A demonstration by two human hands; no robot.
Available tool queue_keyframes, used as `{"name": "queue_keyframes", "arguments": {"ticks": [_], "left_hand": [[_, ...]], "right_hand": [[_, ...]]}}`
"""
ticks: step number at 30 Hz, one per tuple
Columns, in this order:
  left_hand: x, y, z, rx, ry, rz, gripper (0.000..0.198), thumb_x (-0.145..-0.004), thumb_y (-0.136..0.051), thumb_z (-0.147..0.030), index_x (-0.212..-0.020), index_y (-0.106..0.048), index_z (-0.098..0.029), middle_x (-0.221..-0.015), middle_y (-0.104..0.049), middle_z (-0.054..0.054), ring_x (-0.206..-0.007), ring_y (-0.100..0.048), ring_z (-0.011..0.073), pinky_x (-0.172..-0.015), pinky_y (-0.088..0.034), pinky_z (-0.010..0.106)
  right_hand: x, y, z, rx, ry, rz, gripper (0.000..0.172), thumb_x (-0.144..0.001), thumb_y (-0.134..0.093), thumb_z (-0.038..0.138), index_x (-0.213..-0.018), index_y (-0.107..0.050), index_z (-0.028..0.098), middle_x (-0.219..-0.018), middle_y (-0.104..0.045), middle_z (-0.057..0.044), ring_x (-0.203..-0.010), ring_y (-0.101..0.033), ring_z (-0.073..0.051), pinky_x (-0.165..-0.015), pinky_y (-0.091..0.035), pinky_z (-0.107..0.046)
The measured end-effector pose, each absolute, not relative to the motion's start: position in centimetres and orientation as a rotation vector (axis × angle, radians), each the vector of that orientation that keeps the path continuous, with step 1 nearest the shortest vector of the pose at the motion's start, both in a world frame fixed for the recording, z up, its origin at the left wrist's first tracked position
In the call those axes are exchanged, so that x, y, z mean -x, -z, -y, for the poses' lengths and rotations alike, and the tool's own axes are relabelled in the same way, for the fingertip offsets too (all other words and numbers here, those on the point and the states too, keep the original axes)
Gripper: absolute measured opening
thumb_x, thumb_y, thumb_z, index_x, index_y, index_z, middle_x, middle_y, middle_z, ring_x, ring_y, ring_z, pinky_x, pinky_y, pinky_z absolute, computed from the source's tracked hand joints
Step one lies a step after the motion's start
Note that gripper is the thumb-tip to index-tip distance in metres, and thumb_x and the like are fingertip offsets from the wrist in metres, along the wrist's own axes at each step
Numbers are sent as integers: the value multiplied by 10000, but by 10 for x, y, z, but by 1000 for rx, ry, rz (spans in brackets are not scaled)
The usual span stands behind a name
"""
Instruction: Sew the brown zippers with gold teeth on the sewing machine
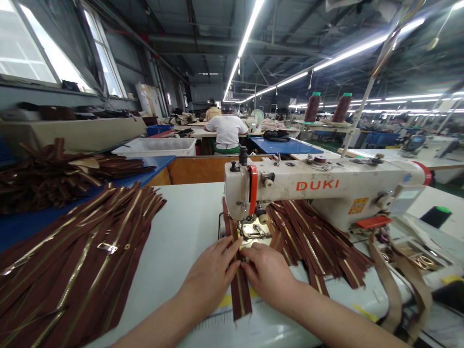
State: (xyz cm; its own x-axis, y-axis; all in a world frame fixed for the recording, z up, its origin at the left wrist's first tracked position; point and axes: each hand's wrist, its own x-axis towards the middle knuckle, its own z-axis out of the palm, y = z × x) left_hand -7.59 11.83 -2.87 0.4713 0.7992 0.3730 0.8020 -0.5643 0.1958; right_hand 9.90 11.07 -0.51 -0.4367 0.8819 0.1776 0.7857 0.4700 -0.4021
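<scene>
A brown zipper (240,296) with gold teeth lies lengthwise under the presser foot area of the white sewing machine (279,181). On its left edge my left hand (212,268) has fingers and thumb closed, pressing the tape close to the needle plate (255,231). Opposite it, my right hand (270,273) pinches the right edge, its fingertips partly hidden. The zipper's loose end hangs toward me below both hands. Right of the needle, under the machine arm, lies a fanned pile of brown zippers (304,237).
A large heap of brown zippers (83,251) covers the table's left side, with another bundle (54,174) behind on a blue surface. Tan straps (387,285) hang at the right beside a tray of metal parts (416,256). Thread cones (312,108) stand behind. A person (227,131) sits ahead.
</scene>
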Motion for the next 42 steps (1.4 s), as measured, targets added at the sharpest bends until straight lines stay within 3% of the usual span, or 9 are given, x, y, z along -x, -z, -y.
{"name": "queue_keyframes", "arguments": {"ticks": [5,26,34,38,42], "left_hand": [[75,26,-116,2673,608,1470,354,-914,-408,-243,-1232,-550,-184,-1261,-559,126,-1163,-518,259,-980,-439,439],[77,28,-115,2601,571,1338,291,-907,-450,-248,-1138,-606,-164,-1185,-620,114,-1107,-573,248,-938,-496,429],[77,20,-128,2656,523,1360,294,-896,-484,-252,-1153,-602,-171,-1196,-614,102,-1103,-571,245,-934,-492,433],[75,19,-137,2675,538,1322,292,-887,-495,-241,-1147,-603,-165,-1190,-619,106,-1100,-572,242,-934,-493,422],[73,23,-139,2634,585,1316,276,-901,-468,-221,-1132,-604,-154,-1182,-624,107,-1115,-562,239,-946,-485,421]], "right_hand": [[-101,8,-114,1328,-322,2409,183,-871,-454,177,-976,-602,201,-906,-630,-44,-856,-570,-174,-732,-385,-252],[-103,9,-119,1099,-66,2621,147,-888,-471,159,-948,-604,163,-884,-626,-58,-820,-531,-196,-746,-415,-288],[-127,6,-157,1087,-418,2318,188,-845,-510,113,-849,-686,180,-833,-654,-52,-834,-568,-175,-761,-422,-277],[-136,4,-199,1201,-507,2136,152,-792,-552,103,-698,-660,153,-789,-661,-67,-778,-583,-185,-726,-439,-292],[-123,6,-226,1140,-632,2190,87,-753,-608,133,-752,-681,180,-749,-696,-33,-743,-624,-189,-703,-480,-281]]}}
